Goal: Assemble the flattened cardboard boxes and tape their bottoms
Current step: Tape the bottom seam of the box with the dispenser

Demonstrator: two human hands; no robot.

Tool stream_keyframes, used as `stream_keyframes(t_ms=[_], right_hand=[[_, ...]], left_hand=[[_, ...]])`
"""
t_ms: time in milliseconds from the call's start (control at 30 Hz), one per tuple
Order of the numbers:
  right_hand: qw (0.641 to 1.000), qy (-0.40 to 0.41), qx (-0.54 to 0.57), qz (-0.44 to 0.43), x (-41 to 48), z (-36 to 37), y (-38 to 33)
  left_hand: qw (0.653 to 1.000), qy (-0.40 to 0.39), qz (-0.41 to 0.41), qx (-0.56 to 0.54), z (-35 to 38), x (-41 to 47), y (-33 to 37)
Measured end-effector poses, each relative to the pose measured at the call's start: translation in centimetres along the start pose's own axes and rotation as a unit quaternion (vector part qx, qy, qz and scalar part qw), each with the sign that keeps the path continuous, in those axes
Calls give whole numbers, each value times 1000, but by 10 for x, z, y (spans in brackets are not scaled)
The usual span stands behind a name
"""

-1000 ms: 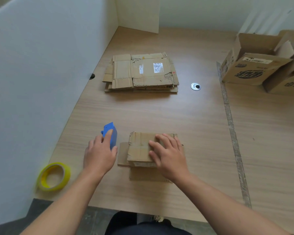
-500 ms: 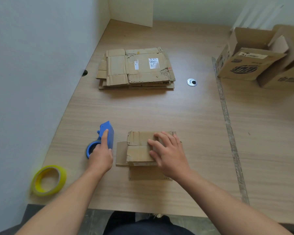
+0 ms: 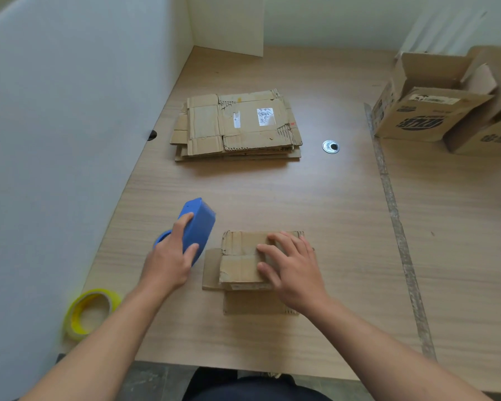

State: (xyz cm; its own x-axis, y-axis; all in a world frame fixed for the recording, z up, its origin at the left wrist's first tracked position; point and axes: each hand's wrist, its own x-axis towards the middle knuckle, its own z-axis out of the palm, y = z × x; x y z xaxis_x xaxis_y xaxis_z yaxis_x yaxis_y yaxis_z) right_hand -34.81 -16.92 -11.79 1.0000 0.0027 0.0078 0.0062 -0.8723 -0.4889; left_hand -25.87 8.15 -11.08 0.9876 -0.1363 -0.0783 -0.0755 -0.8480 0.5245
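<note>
A small cardboard box [image 3: 239,261] lies near the table's front edge with its bottom flaps folded in. My right hand [image 3: 294,270] presses flat on those flaps, fingers spread. Just left of the box, my left hand [image 3: 168,259] grips a blue tape dispenser [image 3: 198,227], fingers and thumb wrapped round its body, its front end tilted up off the table. A stack of flattened cardboard boxes [image 3: 236,125] lies farther back at the centre of the table.
A yellow tape roll [image 3: 90,312] lies at the front left corner. Assembled cardboard boxes [image 3: 434,111] stand at the back right. A white partition [image 3: 70,111] borders the table's left side. A metal grommet [image 3: 330,146] sits right of the stack.
My left hand has closed round the blue dispenser and lifted and tilted it toward the box. My right hand has stayed pressed on the flaps.
</note>
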Motion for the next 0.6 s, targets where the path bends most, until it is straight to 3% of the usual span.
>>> stream_keyframes(t_ms=[233,367,600], right_hand=[[995,5,101,18,4,-6,3],[981,11,190,42,5,-15,3],[962,-4,267,54,2,-26,4]], left_hand=[[973,9,211,96,-35,-16,29],[920,-12,370,128,-29,-27,31],[869,-36,467,160,-21,-22,33]])
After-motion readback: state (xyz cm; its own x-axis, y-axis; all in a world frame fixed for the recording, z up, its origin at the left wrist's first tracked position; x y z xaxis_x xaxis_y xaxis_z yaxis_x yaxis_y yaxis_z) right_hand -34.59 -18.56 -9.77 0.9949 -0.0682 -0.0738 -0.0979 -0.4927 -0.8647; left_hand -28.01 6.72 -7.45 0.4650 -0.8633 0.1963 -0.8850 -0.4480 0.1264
